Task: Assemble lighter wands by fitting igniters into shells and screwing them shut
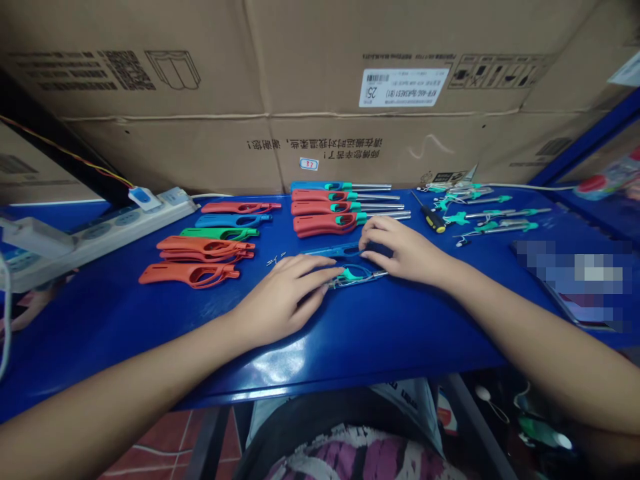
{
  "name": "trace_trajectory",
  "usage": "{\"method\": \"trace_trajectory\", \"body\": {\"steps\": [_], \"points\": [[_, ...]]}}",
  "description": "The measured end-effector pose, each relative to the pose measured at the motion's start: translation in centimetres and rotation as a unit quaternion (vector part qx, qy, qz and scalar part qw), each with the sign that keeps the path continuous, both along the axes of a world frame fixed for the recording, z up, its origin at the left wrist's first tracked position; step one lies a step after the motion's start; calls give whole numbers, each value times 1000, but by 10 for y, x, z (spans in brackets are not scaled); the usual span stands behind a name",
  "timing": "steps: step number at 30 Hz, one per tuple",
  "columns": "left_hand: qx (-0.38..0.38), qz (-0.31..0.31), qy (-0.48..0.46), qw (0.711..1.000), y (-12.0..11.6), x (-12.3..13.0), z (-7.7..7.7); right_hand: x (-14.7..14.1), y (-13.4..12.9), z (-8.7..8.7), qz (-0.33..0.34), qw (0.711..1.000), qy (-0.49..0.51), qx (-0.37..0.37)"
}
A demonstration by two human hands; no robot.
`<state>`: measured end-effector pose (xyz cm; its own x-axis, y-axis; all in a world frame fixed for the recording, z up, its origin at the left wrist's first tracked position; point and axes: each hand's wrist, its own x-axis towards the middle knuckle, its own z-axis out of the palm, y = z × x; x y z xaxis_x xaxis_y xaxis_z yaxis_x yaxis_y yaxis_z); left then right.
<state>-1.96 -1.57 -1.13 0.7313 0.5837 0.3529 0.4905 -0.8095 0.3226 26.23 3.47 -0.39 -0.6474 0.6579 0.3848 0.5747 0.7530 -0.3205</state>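
My left hand is closed with its fingertips at the handle end of a partly assembled gas lighter. That lighter has a blue casing half, a teal trigger and a metal tube. Just behind it lies another blue lighter casing piece. Thumb and fingers of my right hand pinch at this casing's right end, with the palm over the tube. The fingers partly hide both pieces. Several small screws lie on the table beyond my left hand.
Orange, blue and green lighter casings lie at left by a power strip. Lighters with metal tubes are stacked at the back. A screwdriver and tube assemblies lie right. Cardboard stands behind the blue table.
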Motion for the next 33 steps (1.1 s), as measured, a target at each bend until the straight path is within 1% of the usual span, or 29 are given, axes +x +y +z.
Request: {"method": "trace_trajectory", "body": {"steps": [2, 3, 5, 7, 8, 9, 10, 11, 14, 16, 17, 19, 23, 27, 33], "points": [[39, 25, -25, 999, 4, -2, 2, -5, -2, 2, -21, 997, 71, -39], [60, 39, -32, 997, 6, -3, 2, -8, -4, 3, -39, 991, 106, -72], [85, 62, -37, 994, 9, -5, 3, -11, -6, 3, -70, 970, 166, -163], [79, 74, -44, 993, 11, -7, 3, -13, -8, 2, -75, 942, 200, -258], [70, 75, -49, 994, 12, -8, 2, -13, -9, 2, -68, 932, 206, -290], [59, 74, -52, 994, 12, -8, 2, -13, -9, 2, -58, 929, 203, -304], [50, 72, -51, 995, 11, -8, 2, -13, -10, 3, -47, 933, 190, -301], [42, 69, -47, 996, 10, -7, 2, -12, -11, 4, -34, 944, 169, -282], [17, 59, -30, 998, 7, -5, 3, -11, -13, 8, 25, 979, 83, -186], [0, 54, -26, 998, 6, -3, 4, -11, -14, 11, 58, 988, 35, -140], [-6, 54, -23, 998, 5, -3, 4, -11, -15, 11, 67, 989, 19, -131], [-13, 54, -15, 998, 4, -3, 5, -10, -15, 11, 77, 989, 3, -126], [-14, 46, -3, 999, 6, -4, 4, -9, -13, 5, 94, 988, 3, -122], [-20, 46, 11, 999, 6, -5, 4, -10, -13, 1, 93, 988, -4, -120], [-27, 48, 8, 998, 5, -4, 5, -10, -12, -1, 92, 989, -6, -116]]}}
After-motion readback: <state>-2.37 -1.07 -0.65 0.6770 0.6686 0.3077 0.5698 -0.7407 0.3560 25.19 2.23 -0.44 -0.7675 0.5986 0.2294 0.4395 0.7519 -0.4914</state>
